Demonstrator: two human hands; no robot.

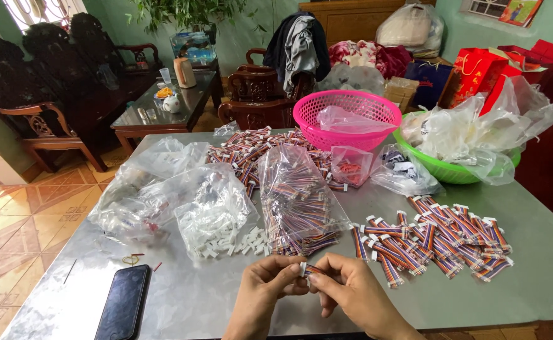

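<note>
A short multicoloured ribbon cable with a white plastic connector at its end (309, 269) sits low in the middle of the view, above the near edge of the table, pinched between the fingertips of both hands. Its white connector end points left and lies against the thumb and forefinger of the left hand (267, 280), whose fingers curl closed around that end. The striped part runs rightward under the thumb of the right hand (349, 286), whose fingers are also closed on it, so only a small stretch of cable shows between the two grips.

Just beyond the hands stands a clear plastic bag stuffed with the same striped cables (298, 204), and to its left a clear plastic bag of small white plastic connectors (216, 217), some spilled loose on the tabletop. To the right lies a loose heap of finished striped cables with white ends (437, 239). A black smartphone (124, 302) lies face up near the left front corner of the grey metal-topped table (522, 277), well apart from the hands. Farther back are a pink plastic mesh basket (347, 118) holding a clear bag, and a green plastic basin (453, 169) piled with crumpled plastic bags
</note>
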